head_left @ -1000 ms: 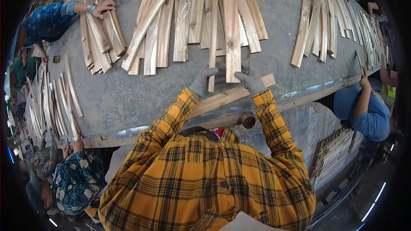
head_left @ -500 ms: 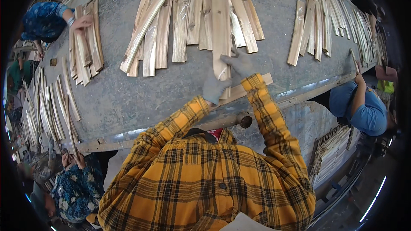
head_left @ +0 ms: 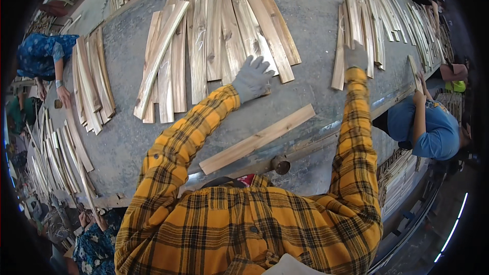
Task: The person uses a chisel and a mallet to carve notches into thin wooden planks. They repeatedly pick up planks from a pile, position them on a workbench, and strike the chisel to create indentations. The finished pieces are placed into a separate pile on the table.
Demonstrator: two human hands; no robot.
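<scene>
Grey-gloved left hand (head_left: 251, 78) splayed at long brown wooden slats (head_left: 199, 46), grey-gloved right hand (head_left: 356, 57) well apart, grip I can't tell; slats likely light, stiff, best edge-held

On the table (head_left: 318, 25), 1 slat (head_left: 257, 139) lies before piled slats (head_left: 199, 46).

Yellow-and-black plaid shirt (head_left: 219, 237), grey gloves (head_left: 249, 80)

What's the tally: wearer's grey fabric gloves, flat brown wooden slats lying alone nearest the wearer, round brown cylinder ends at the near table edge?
Grey fabric gloves: 2
Lone flat brown wooden slat: 1
Round brown cylinder end: 1
Total: 4
</scene>
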